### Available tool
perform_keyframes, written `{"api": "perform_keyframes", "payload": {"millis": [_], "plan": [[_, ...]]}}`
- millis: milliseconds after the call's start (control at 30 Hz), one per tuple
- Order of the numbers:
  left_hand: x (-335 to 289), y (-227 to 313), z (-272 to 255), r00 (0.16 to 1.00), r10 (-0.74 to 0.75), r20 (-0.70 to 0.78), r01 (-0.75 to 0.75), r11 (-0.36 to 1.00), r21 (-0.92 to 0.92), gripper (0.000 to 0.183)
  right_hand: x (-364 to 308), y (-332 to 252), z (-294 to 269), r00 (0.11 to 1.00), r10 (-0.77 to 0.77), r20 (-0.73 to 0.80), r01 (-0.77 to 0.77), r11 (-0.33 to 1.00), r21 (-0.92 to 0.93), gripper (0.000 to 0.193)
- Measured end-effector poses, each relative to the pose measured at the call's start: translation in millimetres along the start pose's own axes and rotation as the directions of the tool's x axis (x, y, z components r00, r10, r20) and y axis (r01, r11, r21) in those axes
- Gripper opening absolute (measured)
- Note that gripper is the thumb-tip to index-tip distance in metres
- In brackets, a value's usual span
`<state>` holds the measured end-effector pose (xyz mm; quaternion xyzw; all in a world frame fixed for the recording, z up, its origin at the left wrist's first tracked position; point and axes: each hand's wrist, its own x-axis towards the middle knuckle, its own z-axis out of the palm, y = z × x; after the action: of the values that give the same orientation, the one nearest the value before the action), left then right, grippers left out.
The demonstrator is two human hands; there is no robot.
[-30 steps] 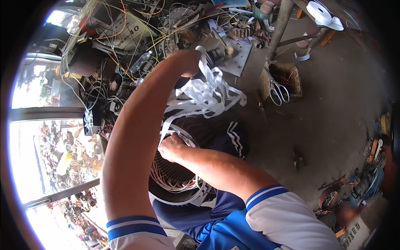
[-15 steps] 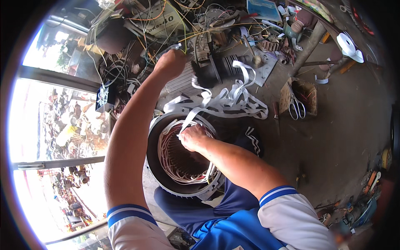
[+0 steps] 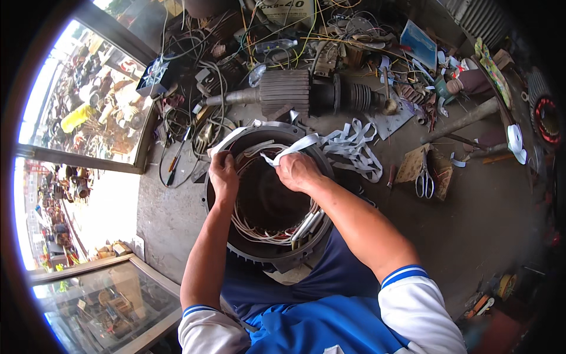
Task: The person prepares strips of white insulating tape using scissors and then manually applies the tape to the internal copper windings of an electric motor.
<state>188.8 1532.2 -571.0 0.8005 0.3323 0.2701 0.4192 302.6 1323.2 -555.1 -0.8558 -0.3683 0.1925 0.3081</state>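
Note:
Between my knees stands a round motor stator (image 3: pixel 277 259), its grey frame around a ring of white and reddish winding leads (image 3: pixel 253 230). My right hand (image 3: pixel 298 171) is closed over the upper right of the windings, pinching white cloth tape (image 3: pixel 303 143). A short tape end sticks out past its fingers toward the middle. At the upper left rim my left hand (image 3: pixel 224 174) is closed, with a white tape strip (image 3: pixel 227 140) at its fingertips. The rest of the tape lies in a loose heap (image 3: pixel 354 147) beyond the stator, to the right.
A ribbed rotor with its shaft (image 3: pixel 284 94) lies just beyond the stator. Scissors (image 3: pixel 424 182) rest against a small open box (image 3: pixel 445 168) at right. Tangled cables (image 3: pixel 194 76) and scrap fill the far side. A glass-topped case (image 3: pixel 118 301) stands at lower left.
My left hand has come down from high above the far side to the stator's left rim. My right hand remains at the windings with the tape. The view has shifted.

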Motion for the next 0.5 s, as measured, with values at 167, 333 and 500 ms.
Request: {"api": "perform_keyframes", "payload": {"millis": [167, 333, 500], "plan": [[-1, 20, -3, 0.995, -0.076, -0.067, 0.082, 0.992, 0.091, 0.027, 10, 12, -3, 0.987, 0.132, -0.09, -0.124, 0.988, 0.094, 0.041], [1, 40, -3, 0.991, -0.1, 0.09, 0.062, 0.936, 0.347, 0.029, 10, 15, -14, 0.979, 0.201, 0.016, -0.196, 0.93, 0.312, 0.053], [-29, 35, -1, 0.91, 0.415, -0.006, -0.378, 0.834, 0.403, 0.025, 8, 18, -12, 0.986, 0.164, 0.037, -0.164, 0.891, 0.423, 0.049]]}}
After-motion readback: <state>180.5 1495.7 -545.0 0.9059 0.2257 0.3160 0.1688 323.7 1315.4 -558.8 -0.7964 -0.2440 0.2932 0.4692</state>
